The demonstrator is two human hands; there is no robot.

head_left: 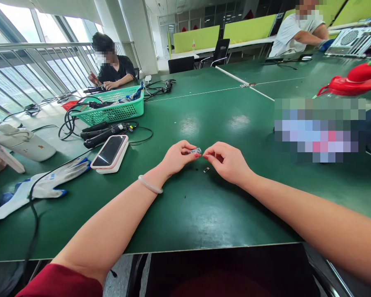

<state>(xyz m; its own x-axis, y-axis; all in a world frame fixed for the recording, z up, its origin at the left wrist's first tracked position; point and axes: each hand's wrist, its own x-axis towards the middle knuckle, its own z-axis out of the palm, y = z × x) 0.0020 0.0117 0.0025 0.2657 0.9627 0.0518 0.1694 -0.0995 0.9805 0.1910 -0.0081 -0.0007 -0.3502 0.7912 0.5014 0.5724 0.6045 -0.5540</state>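
Observation:
Between the thumb and fingers of my left hand (179, 157) is a small grey-blue piece (196, 151), too small to name; its end sticks out toward the right. My right hand (230, 161) is just across a narrow gap, thumb and index finger pinched together at the tips. Whether anything is between those fingertips is too small to make out. Below the hands a tiny shiny metal piece (206, 169) lies on the green table (185, 214), with a dark speck beside it.
To the left are a phone (110, 152) on a white box, black cabled devices (103, 134), a green basket (111, 109) and a work glove (49, 179). A red-lidded bottle (346, 84) stands right. Two people sit or stand across the table, one beside a metal case (351, 41).

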